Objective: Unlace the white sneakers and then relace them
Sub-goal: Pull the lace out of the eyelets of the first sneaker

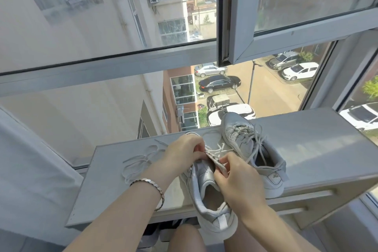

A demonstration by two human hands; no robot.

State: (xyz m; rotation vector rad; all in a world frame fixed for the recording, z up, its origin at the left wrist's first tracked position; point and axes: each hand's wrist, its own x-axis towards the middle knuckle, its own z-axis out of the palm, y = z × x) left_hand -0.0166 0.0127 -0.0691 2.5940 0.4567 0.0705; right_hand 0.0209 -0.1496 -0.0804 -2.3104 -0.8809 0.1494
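Left hand [184,151] pinches a shoelace [215,151] over the near white sneaker [204,196]; right hand [239,182] pinches its tongue [219,166]. The second sneaker [245,139], laced, lies just beyond on the grey worktop [311,141].

White all over on the near sneaker [201,178], tan lining showing inside. The far sneaker [241,143] matches: white, dark inside, with a small grey mark at the heel. The lace [219,149] is white too, faint against the pale grey counter [306,149]. The bracelet [152,181] is silver with a rosy tint. Outside there's a black car [219,83], a white car [300,70] and a brick-orange wall [168,96].
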